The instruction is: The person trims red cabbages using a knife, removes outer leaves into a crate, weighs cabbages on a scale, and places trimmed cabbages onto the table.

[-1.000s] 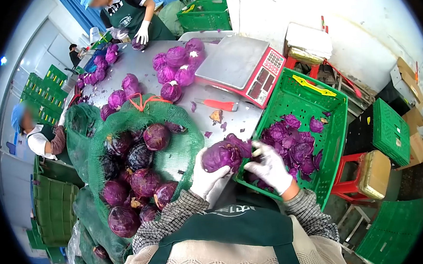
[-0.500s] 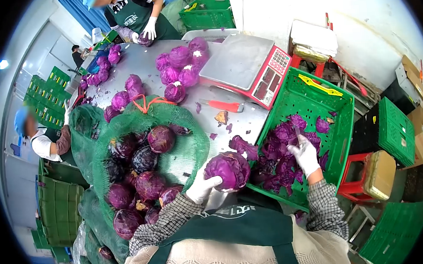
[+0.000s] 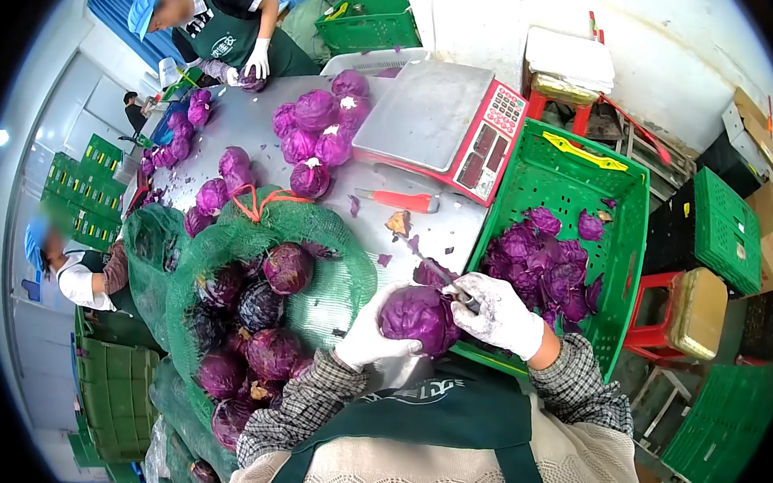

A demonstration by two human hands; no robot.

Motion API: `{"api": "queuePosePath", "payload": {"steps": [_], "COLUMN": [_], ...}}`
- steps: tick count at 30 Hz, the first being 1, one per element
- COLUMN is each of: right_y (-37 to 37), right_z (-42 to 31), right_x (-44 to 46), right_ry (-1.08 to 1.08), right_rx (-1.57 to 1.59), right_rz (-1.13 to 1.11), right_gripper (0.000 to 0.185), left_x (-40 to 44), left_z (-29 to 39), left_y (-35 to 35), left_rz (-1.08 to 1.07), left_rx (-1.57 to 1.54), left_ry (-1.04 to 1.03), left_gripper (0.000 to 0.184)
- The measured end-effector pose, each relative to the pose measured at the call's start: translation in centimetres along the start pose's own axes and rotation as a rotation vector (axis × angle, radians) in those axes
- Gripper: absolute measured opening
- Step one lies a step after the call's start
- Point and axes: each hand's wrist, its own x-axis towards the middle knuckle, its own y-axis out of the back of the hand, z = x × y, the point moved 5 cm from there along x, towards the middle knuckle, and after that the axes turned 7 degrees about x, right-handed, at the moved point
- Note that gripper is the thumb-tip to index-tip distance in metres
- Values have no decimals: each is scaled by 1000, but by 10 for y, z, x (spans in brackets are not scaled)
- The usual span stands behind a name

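Observation:
A round purple cabbage [image 3: 415, 320] rests in my left hand [image 3: 374, 332], which wears a white glove and cups it from the left side. My right hand [image 3: 497, 317], gloved too, is closed on a knife [image 3: 435, 272] at the cabbage's right side, the blade pointing up and left. Just behind the cabbage, a loose purple leaf lies near the table edge. To the left, a green mesh bag [image 3: 351, 244] stands open with several darker cabbages [image 3: 274, 353] in it. Right of my right hand, purple leaves [image 3: 543, 263] lie in a green crate [image 3: 630, 288].
A red and silver scale [image 3: 427, 115] stands on the metal table [image 3: 264, 116], near a red-handled knife [image 3: 402, 202]. Several peeled cabbages [image 3: 316, 110] sit beyond the bag. A co-worker [image 3: 232, 34] handles a cabbage at the far end; another person [image 3: 87, 273] is at left. Red stools stand right.
My right hand has come back from over the crate to the cabbage, with the knife now across its right side. The loose leaf near the table edge is now partly behind the knife.

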Motion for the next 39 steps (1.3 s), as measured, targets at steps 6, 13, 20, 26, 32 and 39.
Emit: {"api": "queuePosePath", "payload": {"steps": [6, 13, 20, 26, 32, 39], "right_y": [41, 89, -4, -29, -27, -24], "right_z": [50, 84, -11, 8, 5, 9], "right_x": [-10, -32, 59, 54, 30, 15], "right_ry": [-399, -722, 41, 54, -14, -270], "right_rx": [704, 237, 190, 251, 176, 339], "right_rz": [463, 295, -30, 53, -83, -37], "right_gripper": [13, 37, 41, 16, 25, 18], "left_x": [-2, -4, 16, 19, 13, 51], "left_z": [-7, -31, -25, -13, -35, -21], "left_y": [7, 18, 26, 43, 27, 55], "left_rz": [57, 254, 71, 227, 296, 475], "left_rx": [-305, -944, -722, -417, -388, -965], "left_ry": [29, 239, 143, 96, 93, 79], "left_gripper": [87, 80, 83, 75, 74, 76]}}
